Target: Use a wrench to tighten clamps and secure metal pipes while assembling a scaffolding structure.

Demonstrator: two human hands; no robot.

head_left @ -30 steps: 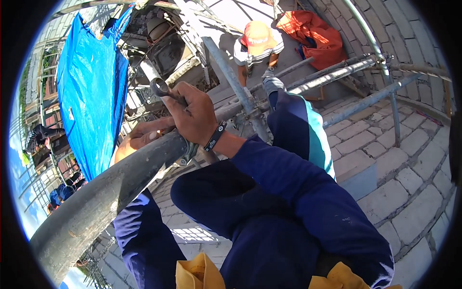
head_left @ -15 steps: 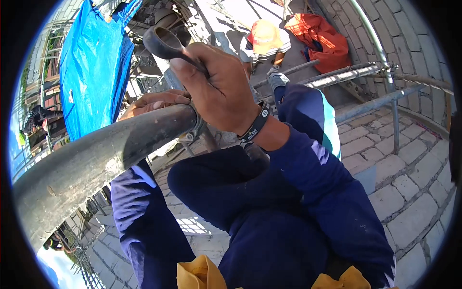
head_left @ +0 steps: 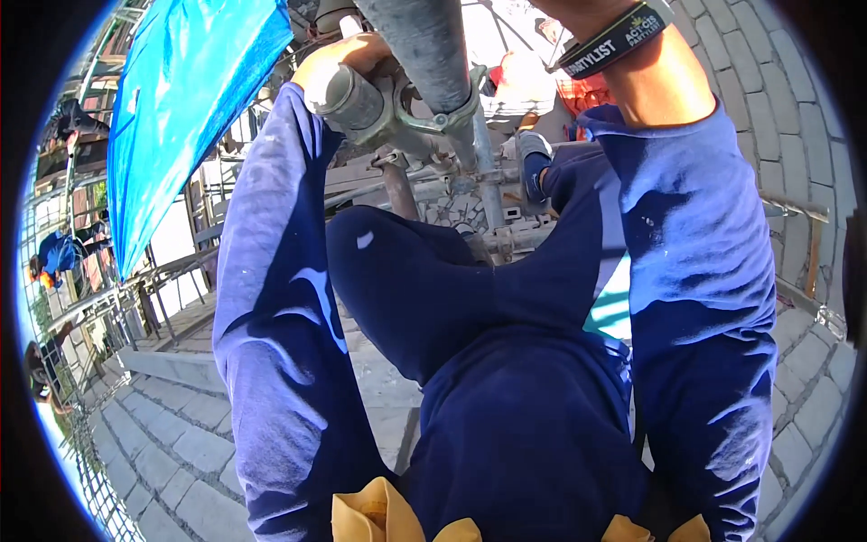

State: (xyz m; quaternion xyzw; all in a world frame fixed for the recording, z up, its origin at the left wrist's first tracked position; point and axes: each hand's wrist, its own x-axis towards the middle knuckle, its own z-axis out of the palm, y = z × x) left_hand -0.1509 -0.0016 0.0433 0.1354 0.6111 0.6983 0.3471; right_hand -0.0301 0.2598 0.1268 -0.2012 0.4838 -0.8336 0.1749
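My left hand [head_left: 341, 60] curls round the far side of a short, open-ended grey scaffold pipe [head_left: 350, 101] at upper centre; its fingertips are hidden behind the metal. Next to it, a metal scaffold clamp [head_left: 459, 110] sits around the lower end of a thick upright pipe [head_left: 420, 45], which runs out of the top edge. My right hand [head_left: 582, 11] is raised to the right of this pipe and mostly cut off by the top edge. Only its wrist with a black wristband [head_left: 617, 38] shows well, so I cannot see what it holds.
My bent leg [head_left: 397, 280] lies below the pipes. Thinner scaffold tubes [head_left: 488, 194] and rubble stand beyond. A blue tarp [head_left: 185, 108] hangs at the left, and a person [head_left: 519, 86] is partly visible ahead. Block paving [head_left: 172, 452] curves around both sides.
My right hand, which gripped a dark metal tool with a ring-shaped end over the pipe, has moved up and right. The tool is out of sight. The view has shifted, placing the thick pipe at top centre.
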